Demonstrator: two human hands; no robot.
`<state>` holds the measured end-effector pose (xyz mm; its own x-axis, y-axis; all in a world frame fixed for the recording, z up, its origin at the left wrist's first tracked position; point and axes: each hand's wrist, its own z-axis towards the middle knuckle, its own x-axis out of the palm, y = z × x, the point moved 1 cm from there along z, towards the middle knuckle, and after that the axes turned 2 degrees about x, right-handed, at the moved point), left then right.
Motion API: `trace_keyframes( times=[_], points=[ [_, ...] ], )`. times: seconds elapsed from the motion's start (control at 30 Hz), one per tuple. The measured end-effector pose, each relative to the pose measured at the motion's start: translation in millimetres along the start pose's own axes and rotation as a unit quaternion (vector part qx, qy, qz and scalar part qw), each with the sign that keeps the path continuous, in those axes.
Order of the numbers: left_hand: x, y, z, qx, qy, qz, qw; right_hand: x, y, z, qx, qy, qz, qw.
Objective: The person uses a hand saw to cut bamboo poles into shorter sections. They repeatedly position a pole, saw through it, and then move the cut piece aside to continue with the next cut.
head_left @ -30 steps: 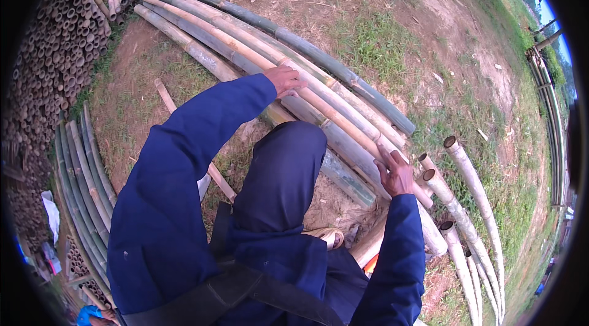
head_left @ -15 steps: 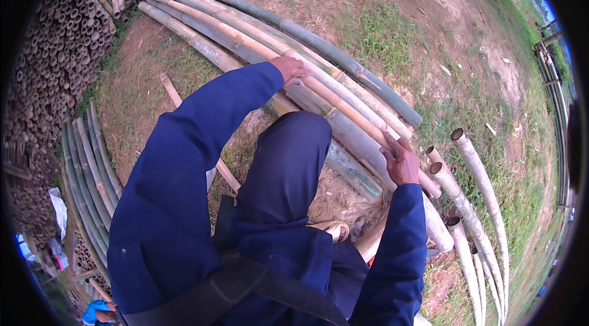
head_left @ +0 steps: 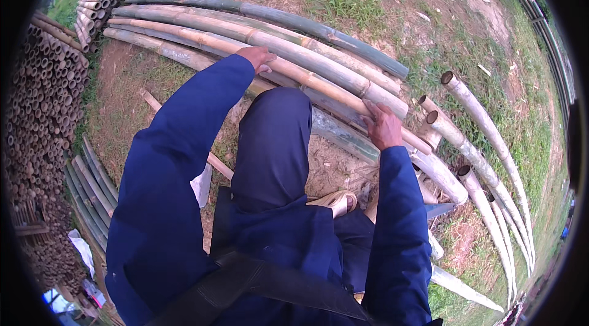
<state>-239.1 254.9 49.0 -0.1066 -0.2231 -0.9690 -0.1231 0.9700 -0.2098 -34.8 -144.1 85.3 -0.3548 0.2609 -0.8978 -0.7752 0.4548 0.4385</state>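
Both hands are on a slender tan bamboo pole point(head_left: 319, 84) that lies lengthwise among thicker poles in front of me. My left hand point(head_left: 257, 58) is closed over its upper surface, left of my raised knee. Nearer its right end, my right hand point(head_left: 383, 125) wraps round it, fingers on the far side. Just beyond lies a thick grey-tan bamboo pole point(head_left: 276, 44), and past that a dark green bamboo pole point(head_left: 294, 24). A pale, blotched bamboo pole point(head_left: 346, 136) lies on the near side, partly hidden by my knee.
Several cut bamboo poles point(head_left: 475, 111) curve away at right, open ends toward me. A large stack of bamboo point(head_left: 46, 93) rises at left, with green poles point(head_left: 92, 182) below it. A thin strip point(head_left: 150, 100) lies on the ground by my left arm. My sandalled foot point(head_left: 337, 202) is below the poles.
The view has shifted, so the poles and both hands appear higher and farther left. Both hands remain on the same slender bamboo pole.
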Motion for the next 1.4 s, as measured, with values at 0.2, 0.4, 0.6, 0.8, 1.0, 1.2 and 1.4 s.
trace_keyframes(
  times=[0.2, 0.4, 0.6, 0.8, 1.0, 1.2, 1.4],
  points=[
    [3.5, -9.8, 21.8, -0.066, 0.097, 0.052, 0.992, 30.3, -21.6, 1.0, 0.061, 0.010, 0.014, 0.998],
    [-42.3, -66.6, 59.9, -0.066, 0.032, 0.050, 0.996, 28.7, -10.7, 7.1, 0.095, 0.065, 0.020, 0.993],
    [-133.9, -256.1, 127.3, 0.071, 0.057, 0.104, 0.990, 36.1, -12.5, 4.1, 0.077, 0.035, -0.009, 0.996],
    [-215.2, -433.4, 70.2, 0.365, 0.051, 0.023, 0.929, 32.9, -17.3, 7.5, 0.065, 0.047, -0.012, 0.997],
    [-273.6, -489.3, 37.3, 0.521, 0.112, 0.000, 0.846, 36.1, -28.7, 7.3, 0.068, 0.070, -0.012, 0.995],
    [-240.9, -469.2, 9.3, 0.576, 0.121, -0.044, 0.807, 44.0, -17.9, 10.7, 0.078, 0.045, 0.002, 0.996],
    [-224.8, -461.5, -13.8, 0.608, 0.152, -0.032, 0.778, 45.1, -21.3, 2.1, 0.080, 0.035, -0.015, 0.996]
  ],
)
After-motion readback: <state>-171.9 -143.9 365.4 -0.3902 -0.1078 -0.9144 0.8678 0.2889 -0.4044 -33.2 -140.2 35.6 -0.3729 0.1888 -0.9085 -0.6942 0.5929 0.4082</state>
